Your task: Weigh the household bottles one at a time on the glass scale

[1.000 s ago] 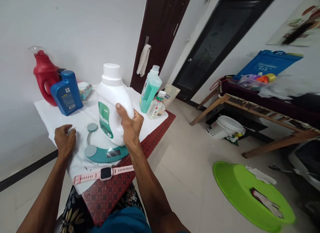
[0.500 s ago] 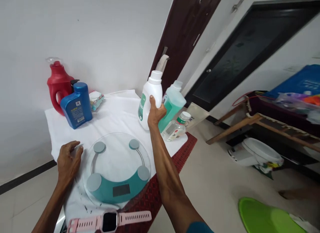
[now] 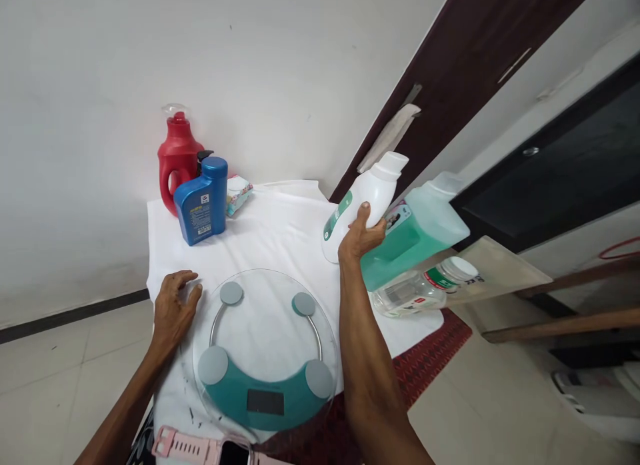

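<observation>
My right hand (image 3: 363, 235) is wrapped round a white plastic bottle (image 3: 376, 192) with a green label and a white cap. The bottle leans to the right, its base at or just above the white cloth. Beside it stand a bottle of green liquid (image 3: 415, 235) and a clear jar (image 3: 415, 292) with a white lid and green band. My left hand (image 3: 175, 305) lies at the cloth's left side, thumb and fingers apart, holding nothing. Next to it is a round glass bathroom scale (image 3: 270, 405) with a teal band and a dark display.
At the back left stand a red jug (image 3: 180, 145), a blue bottle (image 3: 203, 208) and a small patterned packet (image 3: 239, 193). A pink-strapped smartwatch (image 3: 193, 445) lies at the front. The white cloth (image 3: 280, 218) covers a table beside the wall; red patterned fabric (image 3: 435, 348) shows underneath.
The view has swung so that the table things sit further right in the picture. The white bottle in my right hand tilts more to the right. My left hand stays beside the scale.
</observation>
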A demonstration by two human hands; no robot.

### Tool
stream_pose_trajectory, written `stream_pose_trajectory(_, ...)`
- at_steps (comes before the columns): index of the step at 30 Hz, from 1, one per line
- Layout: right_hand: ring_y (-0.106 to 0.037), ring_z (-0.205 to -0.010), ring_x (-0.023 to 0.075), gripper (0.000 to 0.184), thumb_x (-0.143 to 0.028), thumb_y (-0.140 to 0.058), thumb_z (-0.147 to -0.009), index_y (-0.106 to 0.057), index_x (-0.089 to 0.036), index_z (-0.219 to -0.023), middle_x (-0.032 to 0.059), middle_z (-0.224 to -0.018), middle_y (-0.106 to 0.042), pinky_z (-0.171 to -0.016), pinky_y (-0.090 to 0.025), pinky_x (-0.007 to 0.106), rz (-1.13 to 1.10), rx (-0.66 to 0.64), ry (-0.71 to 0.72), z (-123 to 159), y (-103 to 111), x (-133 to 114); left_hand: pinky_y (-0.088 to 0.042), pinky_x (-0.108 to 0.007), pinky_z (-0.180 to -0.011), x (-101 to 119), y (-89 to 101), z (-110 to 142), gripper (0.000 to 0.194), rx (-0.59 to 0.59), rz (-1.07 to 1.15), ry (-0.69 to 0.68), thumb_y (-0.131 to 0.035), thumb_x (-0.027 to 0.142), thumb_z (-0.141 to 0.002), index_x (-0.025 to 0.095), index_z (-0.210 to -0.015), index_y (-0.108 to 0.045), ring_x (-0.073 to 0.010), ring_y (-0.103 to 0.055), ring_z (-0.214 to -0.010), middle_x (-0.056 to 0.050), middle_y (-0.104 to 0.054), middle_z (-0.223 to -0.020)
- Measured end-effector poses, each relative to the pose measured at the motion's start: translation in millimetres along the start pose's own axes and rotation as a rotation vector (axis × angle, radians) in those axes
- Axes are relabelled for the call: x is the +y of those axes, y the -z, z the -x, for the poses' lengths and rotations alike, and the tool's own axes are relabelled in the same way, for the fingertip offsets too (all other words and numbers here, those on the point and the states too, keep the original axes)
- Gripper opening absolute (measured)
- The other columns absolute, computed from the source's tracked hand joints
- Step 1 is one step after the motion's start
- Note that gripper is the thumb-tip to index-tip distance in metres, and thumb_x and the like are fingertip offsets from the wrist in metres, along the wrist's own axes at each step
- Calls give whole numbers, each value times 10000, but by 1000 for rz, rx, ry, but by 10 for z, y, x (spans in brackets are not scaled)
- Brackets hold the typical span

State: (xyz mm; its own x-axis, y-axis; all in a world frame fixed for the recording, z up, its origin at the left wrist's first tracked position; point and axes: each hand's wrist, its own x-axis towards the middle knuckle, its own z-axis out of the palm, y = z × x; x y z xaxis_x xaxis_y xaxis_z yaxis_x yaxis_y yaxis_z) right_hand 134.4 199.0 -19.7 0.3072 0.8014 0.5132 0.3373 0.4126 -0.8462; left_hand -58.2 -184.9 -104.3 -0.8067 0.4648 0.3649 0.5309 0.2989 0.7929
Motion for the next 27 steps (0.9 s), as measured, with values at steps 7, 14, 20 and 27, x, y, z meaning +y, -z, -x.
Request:
stream_pose_trajectory(7, -381, -1572, 428, 674, -504, -732, -870, -480, -201, -1417, 285, -1608, -449, -1254, -330, 706, 74, 43, 252, 548, 308, -593, -589, -532, -1062, -31, -9, -4, 312, -39, 56, -15, -627, 431, -888, 219, -1080, -753, -333, -713, -1144, -129, -738, -1202)
stream_pose_trajectory(14, -710, -1186, 251, 379, -507, -715, -912, -671, -210, -1143, 101, -1230, -762, -1084, -559, 400, -316, -893, -41, 2081, -312, -1695, -576, -542, -1046, -95, -106, 13, 226, 9, 111, -68, -606, 362, -888, 215, -1019, -718, -341, -707, -1115, -135, -738, -1104)
stream_pose_trajectory(20, -136, -1702, 403, 1248, -514, -891, -823, -164, -49, -1725, 349, -1810, -148, -1352, -218, 579, -125, -674, -112, 2700, -810, -2199, -579, -525, -1016, -134, -180, 37, 177, 56, 137, -68, -587, 258, -885, 224, -1021, -695, -327, -703, -1084, -124, -736, -1079)
stream_pose_trajectory(27, -275, -1652, 443, 1083, -457, -855, -844, -264, -101, -1679, 333, -1767, -263, -1284, -311, 683, 13, -666, -86, 2698, -1164, -2311, -580, -521, -1009, -117, -213, 68, 170, 62, 164, -48, -603, 197, -885, 240, -1020, -697, -328, -700, -1090, -109, -743, -1074)
